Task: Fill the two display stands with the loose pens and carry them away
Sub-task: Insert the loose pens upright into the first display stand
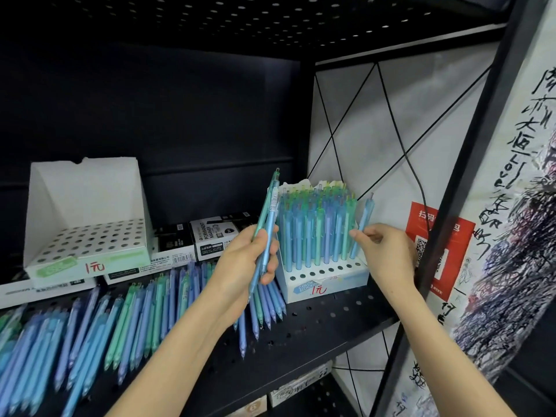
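1. Pale-blue pen (pixel 365 219) pinched by right hand (pixel 388 254) at right edge of near-full stand (pixel 328 281): keep upright, seat tip-first in a free hole.
2. Keep left hand (pixel 240 266), gripping spare pens (pixel 269 206), clear of the rows.
3. Refill from loose pens (pixel 120 320) on shelf (pixel 316 326).

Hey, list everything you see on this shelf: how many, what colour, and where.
Empty display stand: one, white, shelf's back left.
Filled display stand: one, white and pale blue, shelf's right; front holes empty.
Standing pens: many, blue and green, upright in the filled stand.
Loose pens: many, blue, purple, green, lying at front left.
Marker boxes: several, black and white, behind the loose pens.
Shelf: one, black, perforated.
QR sign: one, red, right wall.
Cable: one, black, right wall.
Left hand: holds a few blue-green pens.
Right hand: fingers pinch one light blue pen.
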`<state>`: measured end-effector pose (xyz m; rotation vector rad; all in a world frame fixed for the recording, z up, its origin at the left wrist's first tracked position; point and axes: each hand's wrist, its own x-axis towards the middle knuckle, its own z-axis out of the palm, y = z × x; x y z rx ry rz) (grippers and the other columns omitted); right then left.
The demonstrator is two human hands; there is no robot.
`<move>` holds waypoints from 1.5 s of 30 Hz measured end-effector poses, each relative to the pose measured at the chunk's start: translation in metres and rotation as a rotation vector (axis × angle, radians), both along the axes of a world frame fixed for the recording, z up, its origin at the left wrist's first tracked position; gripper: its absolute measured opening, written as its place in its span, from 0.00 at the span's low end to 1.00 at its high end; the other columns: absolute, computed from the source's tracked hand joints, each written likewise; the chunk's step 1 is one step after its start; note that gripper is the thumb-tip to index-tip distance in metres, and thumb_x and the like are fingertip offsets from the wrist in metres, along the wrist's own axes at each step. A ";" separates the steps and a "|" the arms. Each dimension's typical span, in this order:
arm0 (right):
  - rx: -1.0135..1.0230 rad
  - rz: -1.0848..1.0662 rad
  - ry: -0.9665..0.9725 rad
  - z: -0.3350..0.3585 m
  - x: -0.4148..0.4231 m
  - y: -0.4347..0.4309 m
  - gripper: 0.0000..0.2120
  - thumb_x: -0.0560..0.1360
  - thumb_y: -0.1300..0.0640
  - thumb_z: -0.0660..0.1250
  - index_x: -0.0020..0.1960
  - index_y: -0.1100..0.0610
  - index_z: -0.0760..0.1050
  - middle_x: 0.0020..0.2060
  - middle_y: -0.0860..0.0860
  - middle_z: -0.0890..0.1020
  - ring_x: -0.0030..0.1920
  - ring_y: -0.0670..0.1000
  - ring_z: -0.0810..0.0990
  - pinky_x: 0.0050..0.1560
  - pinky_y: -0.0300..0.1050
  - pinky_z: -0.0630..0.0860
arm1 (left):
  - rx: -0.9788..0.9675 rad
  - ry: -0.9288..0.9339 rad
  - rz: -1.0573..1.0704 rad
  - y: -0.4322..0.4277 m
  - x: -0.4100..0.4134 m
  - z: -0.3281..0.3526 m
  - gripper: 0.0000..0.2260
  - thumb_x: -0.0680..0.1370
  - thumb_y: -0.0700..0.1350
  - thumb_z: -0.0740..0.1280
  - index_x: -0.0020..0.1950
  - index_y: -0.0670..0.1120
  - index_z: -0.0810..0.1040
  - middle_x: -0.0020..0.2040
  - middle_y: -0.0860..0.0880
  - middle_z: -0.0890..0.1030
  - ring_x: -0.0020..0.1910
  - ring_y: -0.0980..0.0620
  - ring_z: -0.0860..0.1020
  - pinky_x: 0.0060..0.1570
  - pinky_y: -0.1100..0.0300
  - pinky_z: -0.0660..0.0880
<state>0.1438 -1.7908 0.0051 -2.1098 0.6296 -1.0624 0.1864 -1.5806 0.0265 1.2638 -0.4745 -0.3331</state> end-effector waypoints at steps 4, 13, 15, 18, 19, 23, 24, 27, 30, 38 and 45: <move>-0.002 0.014 0.043 0.003 -0.001 -0.003 0.12 0.72 0.52 0.70 0.40 0.61 0.79 0.33 0.50 0.79 0.35 0.50 0.76 0.31 0.34 0.65 | 0.015 -0.007 -0.005 -0.001 0.000 0.000 0.10 0.82 0.43 0.55 0.58 0.44 0.73 0.34 0.51 0.72 0.27 0.56 0.68 0.22 0.65 0.65; -0.020 0.053 0.127 0.003 0.000 -0.007 0.11 0.75 0.54 0.67 0.39 0.61 0.77 0.34 0.51 0.80 0.38 0.53 0.78 0.39 0.42 0.71 | 0.014 -0.020 0.011 0.000 -0.001 0.000 0.09 0.82 0.43 0.55 0.56 0.44 0.74 0.33 0.51 0.72 0.27 0.56 0.68 0.22 0.65 0.65; -0.058 0.029 0.152 0.001 0.001 -0.005 0.12 0.75 0.54 0.67 0.38 0.61 0.77 0.32 0.53 0.79 0.35 0.54 0.78 0.36 0.42 0.70 | 0.010 -0.020 0.009 0.000 -0.001 0.000 0.09 0.82 0.43 0.55 0.56 0.44 0.73 0.33 0.51 0.72 0.27 0.56 0.68 0.22 0.65 0.65; -0.135 -0.019 0.223 -0.003 0.004 -0.003 0.11 0.75 0.55 0.68 0.36 0.58 0.78 0.29 0.52 0.79 0.32 0.52 0.76 0.32 0.40 0.66 | 0.021 -0.036 0.008 0.000 -0.001 0.000 0.09 0.82 0.43 0.55 0.56 0.44 0.73 0.34 0.51 0.72 0.27 0.56 0.68 0.22 0.65 0.65; -0.144 -0.028 0.241 -0.003 0.005 -0.003 0.10 0.75 0.55 0.68 0.36 0.58 0.78 0.29 0.51 0.79 0.31 0.52 0.75 0.32 0.40 0.65 | 0.031 -0.046 0.008 0.000 -0.001 0.000 0.09 0.82 0.43 0.55 0.56 0.44 0.73 0.34 0.50 0.72 0.27 0.56 0.68 0.22 0.65 0.65; -0.183 -0.068 0.217 0.002 -0.001 0.002 0.03 0.75 0.57 0.68 0.42 0.53 0.77 0.35 0.51 0.77 0.33 0.49 0.71 0.34 0.40 0.64 | 0.062 -0.082 0.007 0.000 -0.002 0.000 0.09 0.82 0.43 0.55 0.58 0.44 0.72 0.35 0.50 0.72 0.27 0.57 0.68 0.23 0.65 0.65; -0.226 -0.107 0.153 0.003 -0.004 0.006 0.03 0.75 0.56 0.67 0.46 0.55 0.78 0.38 0.52 0.78 0.34 0.49 0.71 0.35 0.41 0.65 | 0.064 -0.091 0.004 0.001 -0.002 0.000 0.09 0.82 0.44 0.55 0.58 0.45 0.72 0.35 0.50 0.72 0.27 0.57 0.68 0.23 0.65 0.66; -0.262 -0.064 -0.090 0.018 -0.013 0.032 0.10 0.75 0.51 0.66 0.51 0.56 0.79 0.40 0.49 0.80 0.34 0.44 0.72 0.35 0.39 0.66 | 0.091 -0.140 -0.007 0.001 -0.002 -0.001 0.10 0.82 0.44 0.55 0.58 0.44 0.72 0.34 0.51 0.72 0.27 0.57 0.68 0.24 0.66 0.66; -0.062 0.302 -0.100 0.036 -0.013 0.065 0.10 0.73 0.44 0.66 0.45 0.50 0.80 0.37 0.42 0.81 0.36 0.39 0.75 0.37 0.34 0.70 | 0.160 -0.228 -0.004 0.000 -0.004 -0.002 0.10 0.82 0.46 0.55 0.57 0.45 0.72 0.34 0.52 0.72 0.29 0.58 0.68 0.25 0.66 0.66; 0.297 0.544 -0.057 0.043 -0.002 0.087 0.10 0.74 0.53 0.68 0.39 0.59 0.80 0.27 0.46 0.78 0.29 0.42 0.75 0.31 0.36 0.71 | 0.244 -0.352 0.010 0.001 -0.007 -0.006 0.07 0.82 0.47 0.54 0.52 0.50 0.70 0.34 0.55 0.71 0.29 0.59 0.68 0.27 0.65 0.64; 0.443 0.523 -0.282 0.054 -0.018 0.064 0.06 0.75 0.58 0.67 0.41 0.60 0.77 0.28 0.50 0.80 0.29 0.47 0.78 0.31 0.37 0.77 | 0.261 -0.316 0.196 0.004 0.001 -0.004 0.08 0.82 0.46 0.53 0.50 0.47 0.70 0.33 0.53 0.70 0.27 0.59 0.65 0.27 0.70 0.64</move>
